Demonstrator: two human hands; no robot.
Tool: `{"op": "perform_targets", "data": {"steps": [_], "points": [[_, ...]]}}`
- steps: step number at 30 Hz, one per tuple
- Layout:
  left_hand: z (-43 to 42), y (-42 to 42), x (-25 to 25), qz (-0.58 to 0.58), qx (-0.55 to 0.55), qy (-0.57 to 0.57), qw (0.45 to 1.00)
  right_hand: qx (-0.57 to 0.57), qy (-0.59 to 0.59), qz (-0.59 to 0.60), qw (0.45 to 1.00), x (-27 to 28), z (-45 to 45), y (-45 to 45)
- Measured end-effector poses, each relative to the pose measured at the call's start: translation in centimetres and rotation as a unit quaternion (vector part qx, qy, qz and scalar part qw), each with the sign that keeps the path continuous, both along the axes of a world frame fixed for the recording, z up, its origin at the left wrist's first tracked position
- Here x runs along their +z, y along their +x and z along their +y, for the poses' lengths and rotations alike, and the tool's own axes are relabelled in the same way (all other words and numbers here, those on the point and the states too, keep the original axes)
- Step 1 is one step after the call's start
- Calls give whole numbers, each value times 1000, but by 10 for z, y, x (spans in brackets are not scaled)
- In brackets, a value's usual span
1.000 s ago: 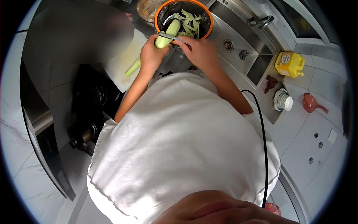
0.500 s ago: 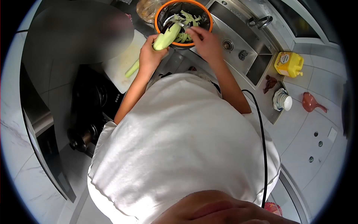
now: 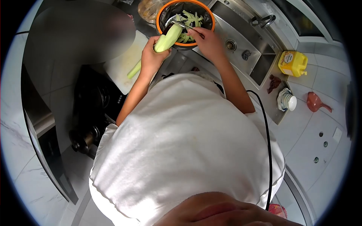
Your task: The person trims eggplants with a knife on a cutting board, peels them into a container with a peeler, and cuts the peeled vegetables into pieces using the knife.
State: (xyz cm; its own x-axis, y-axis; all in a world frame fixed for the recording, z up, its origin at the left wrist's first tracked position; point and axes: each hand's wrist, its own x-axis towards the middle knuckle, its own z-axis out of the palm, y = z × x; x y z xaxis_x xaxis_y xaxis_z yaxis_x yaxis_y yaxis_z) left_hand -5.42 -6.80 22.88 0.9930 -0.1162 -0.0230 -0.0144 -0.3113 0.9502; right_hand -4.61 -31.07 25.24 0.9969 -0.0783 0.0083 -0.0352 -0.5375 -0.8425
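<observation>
My left hand (image 3: 152, 56) is wrapped round the lower end of a pale green peeled vegetable (image 3: 168, 38), which tilts up over a bin (image 3: 213, 23) with an orange rim and a dark liner. In my right hand (image 3: 208, 42) is a metal peeler (image 3: 180, 24), its head at the vegetable's upper end. Green peel strips (image 3: 193, 19) lie in the bin. Another long green piece (image 3: 134, 70) rests on the white cutting board (image 3: 120, 77), left of my left hand.
Right of the bin is a steel sink (image 3: 235, 34) with a faucet (image 3: 264, 21). Beyond it stand a yellow jug (image 3: 292, 64), stacked white bowls (image 3: 286, 101) and a red ladle (image 3: 317, 102). A black stove (image 3: 100, 96) is at the left; a plastic bag (image 3: 149, 9) lies beside the bin.
My right hand has moved from the vegetable's middle to its upper end, with the peeler in it. The vegetable's upper end has shifted slightly; my left hand has kept its hold.
</observation>
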Motion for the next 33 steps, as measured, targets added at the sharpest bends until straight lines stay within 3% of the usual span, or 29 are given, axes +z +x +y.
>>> {"op": "perform_targets", "data": {"steps": [2,4,7,11,13,17,19,23,25,26,28,32,33], "points": [[2,0,-10,28,-17,-61,998,-3,-15,-8,1000,-18,-7,11],[0,-3,-9,23,-19,-72,997,-33,-135,102,985,-22,-20,19],[0,-1,-6,20,-17,-66,997,-42,-156,110,981,-9,-25,15],[1,1,-8,41,-15,-89,995,-43,-112,83,989,13,-10,1],[0,2,-2,78,-19,-127,989,1,39,-12,999,14,-1,-3],[5,-1,-2,180,-27,-198,963,-17,-59,35,997,-5,-6,1],[7,-2,-2,181,-18,-181,966,-40,-123,103,986,-9,-18,7],[11,1,-9,163,-10,-133,978,-62,-88,73,991,-7,-12,1],[4,2,-12,113,-19,-94,989,-30,227,46,972,-19,3,6],[1,1,-13,64,-26,-53,996,-30,226,46,973,-19,11,6],[-14,-4,25,30,-39,110,993,-84,398,191,893,1,30,7],[-18,1,23,-43,-117,102,987,-42,556,176,811,-19,31,13],[-17,5,26,-43,-116,102,987,-17,544,173,821,-21,24,12]]}}
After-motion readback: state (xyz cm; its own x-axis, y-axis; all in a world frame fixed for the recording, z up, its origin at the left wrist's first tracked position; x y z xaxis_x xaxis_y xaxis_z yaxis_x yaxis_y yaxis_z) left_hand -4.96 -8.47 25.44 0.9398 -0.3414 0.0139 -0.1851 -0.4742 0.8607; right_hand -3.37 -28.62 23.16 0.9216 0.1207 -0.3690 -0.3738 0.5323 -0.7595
